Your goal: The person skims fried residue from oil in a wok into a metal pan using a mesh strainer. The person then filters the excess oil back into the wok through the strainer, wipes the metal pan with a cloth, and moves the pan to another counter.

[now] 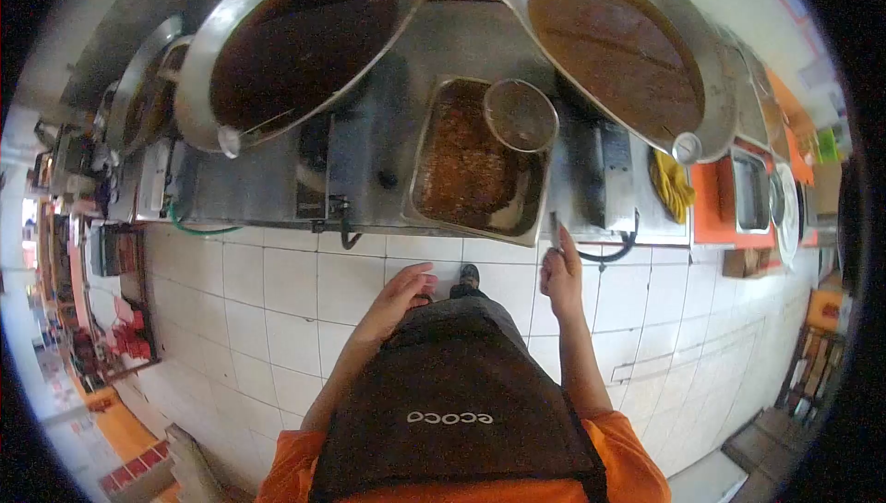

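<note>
My right hand (pixel 562 272) is closed around the end of a metal handle at the counter's front edge. The handle appears to belong to the round mesh skimmer (pixel 521 115), whose head rests over the upper right part of a rectangular metal pan (pixel 417 161). Brown crumbly bits (pixel 466 161) cover much of the pan's bottom, with bare metal showing at the lower right. Low in front of my body, my left hand (pixel 406 291) holds nothing, its fingers apart and loosely bent.
Two large woks, one left (pixel 196 97) and one right (pixel 723 60), hold brown liquid, each with a dial thermometer clipped to its rim. A yellow glove (pixel 672 187) lies at the counter's right. Burner controls (pixel 616 175) and black hoses line the front edge.
</note>
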Demonstrator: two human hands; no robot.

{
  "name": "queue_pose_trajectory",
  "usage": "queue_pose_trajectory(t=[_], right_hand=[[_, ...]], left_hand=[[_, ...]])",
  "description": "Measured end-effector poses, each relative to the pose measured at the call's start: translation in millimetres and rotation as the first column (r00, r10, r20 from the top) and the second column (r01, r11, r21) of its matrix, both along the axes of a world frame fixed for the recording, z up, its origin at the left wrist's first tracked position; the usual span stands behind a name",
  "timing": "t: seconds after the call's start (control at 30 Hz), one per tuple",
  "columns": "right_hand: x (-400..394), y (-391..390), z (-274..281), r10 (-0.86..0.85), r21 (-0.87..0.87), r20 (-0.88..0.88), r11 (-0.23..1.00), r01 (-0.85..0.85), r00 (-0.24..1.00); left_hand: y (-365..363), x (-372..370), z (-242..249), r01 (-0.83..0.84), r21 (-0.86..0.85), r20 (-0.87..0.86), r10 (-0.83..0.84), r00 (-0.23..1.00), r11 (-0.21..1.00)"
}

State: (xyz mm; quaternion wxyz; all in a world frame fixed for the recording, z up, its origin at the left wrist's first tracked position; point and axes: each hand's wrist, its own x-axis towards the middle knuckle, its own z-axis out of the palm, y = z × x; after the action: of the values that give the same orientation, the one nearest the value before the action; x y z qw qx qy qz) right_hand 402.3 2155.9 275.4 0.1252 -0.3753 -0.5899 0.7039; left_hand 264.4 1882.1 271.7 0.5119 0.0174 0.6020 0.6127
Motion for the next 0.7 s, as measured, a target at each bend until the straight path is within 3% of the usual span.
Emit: queue_pose_trajectory(t=[0.07, 0.13, 0.17, 0.2, 0.27, 0.47, 0.57, 0.67, 0.7], right_hand=[[-8, -6, 17, -0.057, -0.217, -0.059, 0.975, 0.043, 0.997], [-8, -2, 18, -0.058, -0.337, -0.062, 0.941, 0.034, 0.996], [-8, -2, 21, -0.045, -0.353, -0.063, 0.935, 0.020, 0.997], [-7, -2, 24, -0.030, -0.369, -0.064, 0.929, 0.004, 0.997], [-4, -2, 25, -0.020, -0.405, -0.062, 0.914, -0.007, 0.998], [1, 6, 18, 0.118, -0.335, 0.010, 0.936, -0.108, 0.993], [1, 10, -6, 0.097, -0.116, -0.014, 0.988, -0.098, 0.995], [-8, 13, -24, 0.004, -0.009, -0.065, 1.000, -0.005, 0.998], [-12, 17, -28, 0.016, -0.049, -0.060, 0.999, -0.019, 0.998]], left_hand=[[7, 0, 13, -0.043, -0.044, -0.028, 0.041, 0.999, 0.998], [10, -5, -6, -0.090, -0.165, -0.246, 0.048, 0.968, 0.982], [6, -10, -21, -0.125, -0.217, -0.352, 0.041, 0.935, 0.968], [0, -16, -49, -0.241, -0.162, -0.448, 0.146, 0.882, 0.957], [5, -38, -55, -0.285, -0.193, -0.541, 0.141, 0.829, 0.939], [46, -100, -67, -0.245, -0.238, -0.551, 0.077, 0.831, 0.940], [65, -115, -57, -0.225, -0.279, -0.595, 0.016, 0.804, 0.934], [80, -123, -55, -0.252, -0.394, -0.669, -0.087, 0.738, 0.884], [84, -126, -56, -0.275, -0.436, -0.695, -0.126, 0.708, 0.857]])
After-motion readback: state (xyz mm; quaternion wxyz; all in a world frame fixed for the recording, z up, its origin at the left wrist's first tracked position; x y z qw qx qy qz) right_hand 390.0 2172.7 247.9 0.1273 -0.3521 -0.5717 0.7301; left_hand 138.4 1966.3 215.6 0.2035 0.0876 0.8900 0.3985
